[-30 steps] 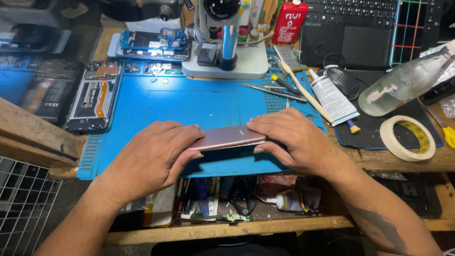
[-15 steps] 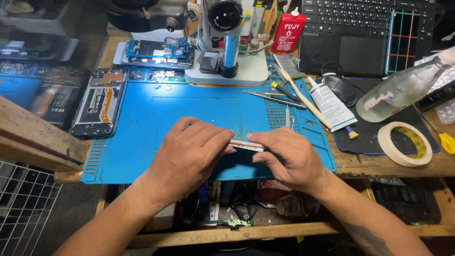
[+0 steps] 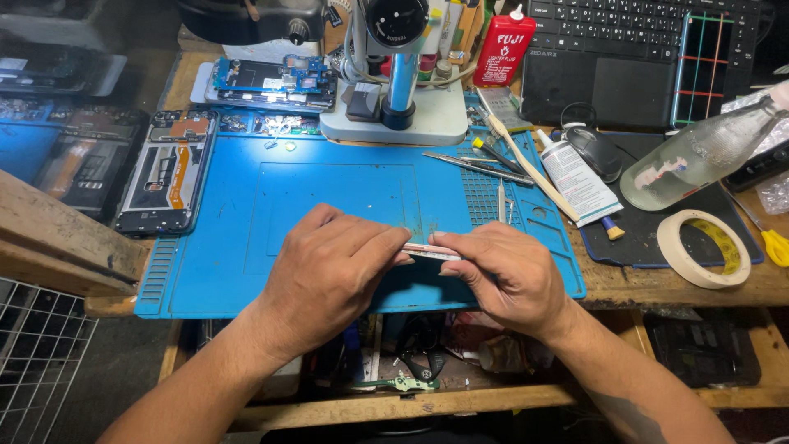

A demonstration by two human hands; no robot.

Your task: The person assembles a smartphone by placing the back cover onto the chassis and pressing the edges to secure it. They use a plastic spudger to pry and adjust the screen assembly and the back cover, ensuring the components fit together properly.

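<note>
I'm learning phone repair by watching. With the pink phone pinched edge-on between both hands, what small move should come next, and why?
Probably press along the seam with the thumbs. Both hands, left hand and right hand, pinch the pink phone edge-on above the blue mat, fingertips meeting at its thin edge, and neither holds a tool; the tweezers lie untouched beyond.

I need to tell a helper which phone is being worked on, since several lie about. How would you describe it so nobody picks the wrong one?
Start at the blue work mat under the microscope. At its near edge the left hand and right hand pinch a slim pinkish phone edge-on between them. Unlike the opened phone at the mat's left edge, it is closed and held.
</note>
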